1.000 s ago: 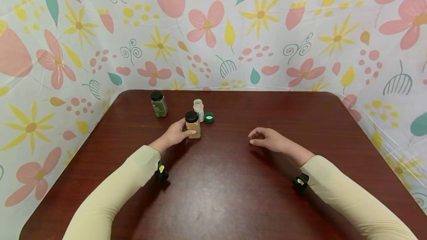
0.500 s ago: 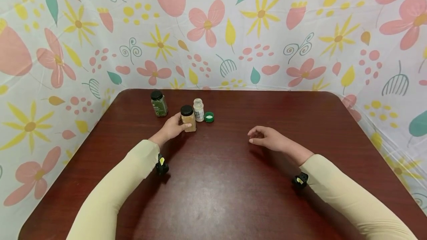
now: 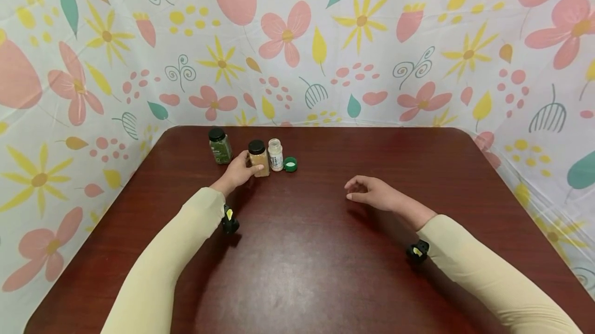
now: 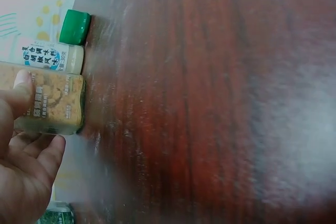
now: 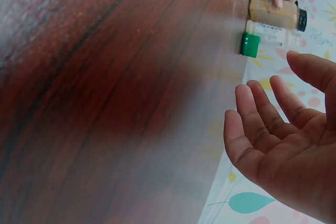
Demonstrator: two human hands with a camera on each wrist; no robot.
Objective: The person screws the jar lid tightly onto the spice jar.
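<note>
My left hand (image 3: 239, 171) grips a clear spice jar (image 3: 259, 160) with tan powder and a black lid, thumb across its front and fingers behind. The jar is upright, close beside a small uncapped seasoning bottle (image 3: 276, 155) with a white label. A green cap (image 3: 290, 164) sits at that bottle's right. In the left wrist view the tan jar (image 4: 51, 100) overlaps the labelled bottle (image 4: 52, 57). My right hand (image 3: 370, 192) holds nothing, its fingers loosely bent over the table's right half; in the right wrist view its palm (image 5: 299, 145) faces the camera.
A jar of green dried herbs (image 3: 220, 146) with a black lid stands at the back left. The dark red wooden table (image 3: 297, 251) meets a flower-printed cloth (image 3: 297, 55) along its back edge. Both wrists wear small black cameras.
My left hand has carried the tan powder jar back and to the left, from in front of the uncapped bottle to its left side. The right hand has stayed almost still.
</note>
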